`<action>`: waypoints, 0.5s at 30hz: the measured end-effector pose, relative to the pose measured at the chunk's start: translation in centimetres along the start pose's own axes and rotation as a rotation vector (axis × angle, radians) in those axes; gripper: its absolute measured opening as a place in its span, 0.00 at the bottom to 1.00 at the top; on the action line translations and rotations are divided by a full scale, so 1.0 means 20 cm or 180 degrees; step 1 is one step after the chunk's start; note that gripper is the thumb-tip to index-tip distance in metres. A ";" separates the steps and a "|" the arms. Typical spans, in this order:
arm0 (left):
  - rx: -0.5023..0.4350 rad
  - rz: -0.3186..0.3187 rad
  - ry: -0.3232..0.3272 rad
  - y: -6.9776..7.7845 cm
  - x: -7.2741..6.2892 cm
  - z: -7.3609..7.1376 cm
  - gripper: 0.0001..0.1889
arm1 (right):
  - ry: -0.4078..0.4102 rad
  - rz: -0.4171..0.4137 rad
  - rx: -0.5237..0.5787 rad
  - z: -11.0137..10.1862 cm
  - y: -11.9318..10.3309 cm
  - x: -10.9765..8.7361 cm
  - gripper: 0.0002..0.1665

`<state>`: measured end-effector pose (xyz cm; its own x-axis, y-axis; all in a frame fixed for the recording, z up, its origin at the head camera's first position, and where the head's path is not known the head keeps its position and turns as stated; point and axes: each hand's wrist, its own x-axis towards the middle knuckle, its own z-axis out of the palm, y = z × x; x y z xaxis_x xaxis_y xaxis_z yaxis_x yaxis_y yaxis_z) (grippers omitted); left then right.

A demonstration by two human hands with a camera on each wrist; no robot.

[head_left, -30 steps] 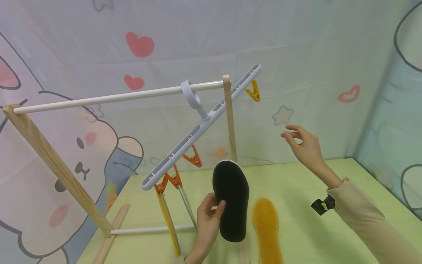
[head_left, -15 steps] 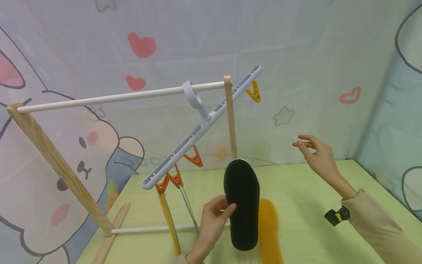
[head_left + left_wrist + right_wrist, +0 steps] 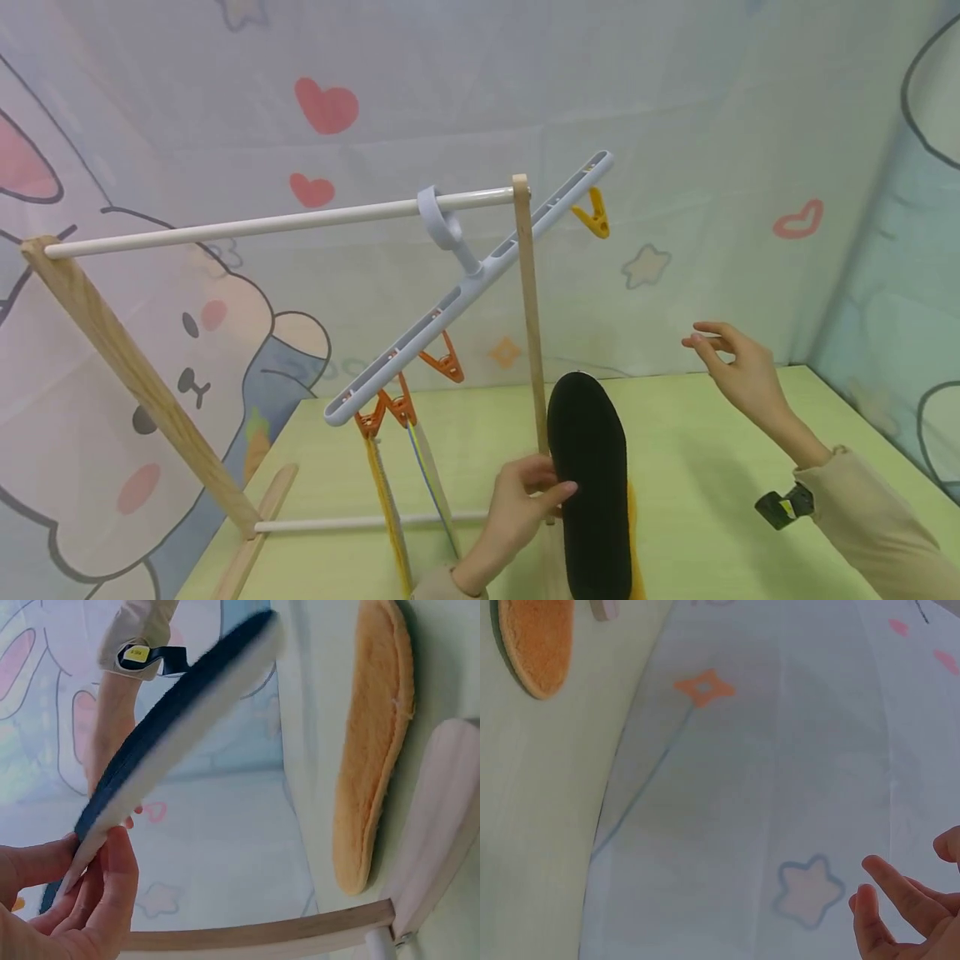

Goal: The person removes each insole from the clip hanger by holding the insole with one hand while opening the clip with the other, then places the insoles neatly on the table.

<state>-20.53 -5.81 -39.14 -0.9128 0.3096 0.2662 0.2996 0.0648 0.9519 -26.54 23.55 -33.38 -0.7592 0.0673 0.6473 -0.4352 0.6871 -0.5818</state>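
There it was: the black insole (image 3: pixel 592 492), up above the worktop (image 3: pixel 697 450), just right of the wooden post (image 3: pixel 531 317) in the head view, long axis close to upright, rounded end pointing up and leaning a touch left. The left hand's grip (image 3: pixel 521 504) pinched it by its long edge, thumb on the black face, closed to the insole's thickness. From the left wrist, it slanted, far end toward the upper right! The orange insole (image 3: pixel 373 750) lay on the worktop. The right hand's grip (image 3: pixel 738 367) held nothing, fingers loosely bent, thumb slightly apart.
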 end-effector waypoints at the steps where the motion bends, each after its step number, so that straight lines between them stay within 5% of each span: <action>1: -0.0041 -0.0012 -0.0034 -0.01 0.00 0.01 0.10 | -0.0017 0.0011 0.0002 0.00 0.00 0.00 0.20; 8: -0.0148 -0.0133 -0.0202 -0.03 0.04 0.06 0.13 | -0.0064 0.0032 -0.0075 0.00 0.01 -0.01 0.20; 15: -0.0074 -0.0372 -0.0100 -0.07 0.05 0.09 0.15 | -0.0069 0.0024 -0.0071 0.00 0.02 -0.02 0.20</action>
<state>-21.42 -3.87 -40.42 -0.9319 0.3310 0.1487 0.1847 0.0802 0.9795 -26.29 23.78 -33.86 -0.7730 0.0571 0.6319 -0.4185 0.7027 -0.5754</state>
